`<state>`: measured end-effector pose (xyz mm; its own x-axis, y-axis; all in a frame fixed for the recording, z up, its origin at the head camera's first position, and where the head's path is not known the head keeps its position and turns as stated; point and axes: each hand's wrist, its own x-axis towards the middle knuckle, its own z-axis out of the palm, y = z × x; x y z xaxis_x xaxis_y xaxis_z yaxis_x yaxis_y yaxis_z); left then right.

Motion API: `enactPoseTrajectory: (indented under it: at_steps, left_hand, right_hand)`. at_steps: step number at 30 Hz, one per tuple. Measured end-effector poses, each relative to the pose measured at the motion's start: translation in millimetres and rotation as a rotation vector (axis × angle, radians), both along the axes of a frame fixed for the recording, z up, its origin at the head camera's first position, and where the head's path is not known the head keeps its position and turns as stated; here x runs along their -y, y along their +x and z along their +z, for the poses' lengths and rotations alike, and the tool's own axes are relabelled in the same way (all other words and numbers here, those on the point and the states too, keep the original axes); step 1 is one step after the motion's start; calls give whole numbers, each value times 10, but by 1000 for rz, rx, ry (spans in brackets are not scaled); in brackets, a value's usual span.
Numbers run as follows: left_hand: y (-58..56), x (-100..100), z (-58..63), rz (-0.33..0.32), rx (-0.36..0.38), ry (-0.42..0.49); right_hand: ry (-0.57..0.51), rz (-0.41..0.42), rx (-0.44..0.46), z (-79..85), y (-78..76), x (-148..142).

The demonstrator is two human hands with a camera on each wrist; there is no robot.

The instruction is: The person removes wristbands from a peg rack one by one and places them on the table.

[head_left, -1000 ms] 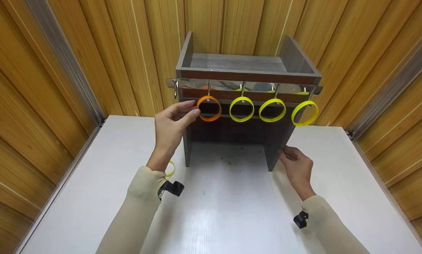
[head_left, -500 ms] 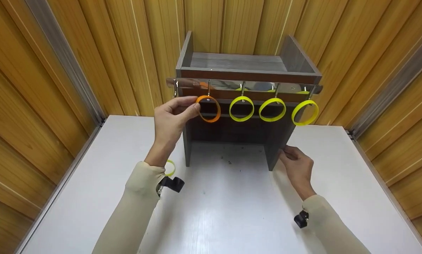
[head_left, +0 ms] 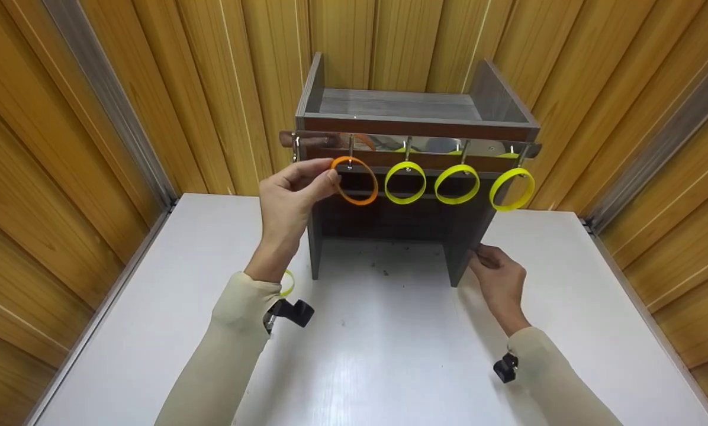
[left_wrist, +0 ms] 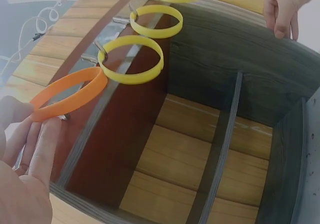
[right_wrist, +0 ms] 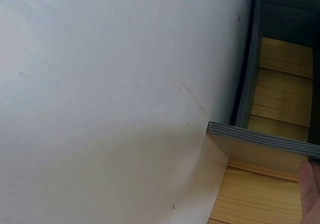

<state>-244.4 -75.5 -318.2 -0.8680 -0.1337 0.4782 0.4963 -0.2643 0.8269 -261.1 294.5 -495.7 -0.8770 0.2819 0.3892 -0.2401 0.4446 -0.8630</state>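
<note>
Head view: the left hand (head_left: pixel 287 204) pinches an orange ring (head_left: pixel 361 203) by its rim, likely for control beside a hook (head_left: pixel 350 148). Left wrist: yellow rings (left_wrist: pixel 132 78) hang beyond that hand. Right wrist: the right hand (right_wrist: pixel 311 194) touches the grey rack (right_wrist: pixel 265 137), perhaps bracing it; whether it grips is unclear.

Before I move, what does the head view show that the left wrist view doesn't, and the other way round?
Only head: a partly hidden loose yellow ring beside the left wrist, off the hooks, and both beige sleeves, each with a black wrist camera.

Only left wrist: a looping white cable at the upper left.

Both: the left hand holding the orange ring, three hanging yellow rings, and the right hand at a side panel of the gray rack.
</note>
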Motion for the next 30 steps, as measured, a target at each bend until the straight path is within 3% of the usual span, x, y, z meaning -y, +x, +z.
enactPoseTrajectory:
  at_steps: [6,18,30]
  left_hand:
    - [70,-1,50,5,-23,-18]
    - [226,158,124,88,-96,-40]
    - [319,512,28,196,-104,2]
  right_hand:
    - [4,-4,3,-6,-2,-3]
    - [15,-11,10,-13,-4,-9]
    - [17,3,-36,-23,-19,4]
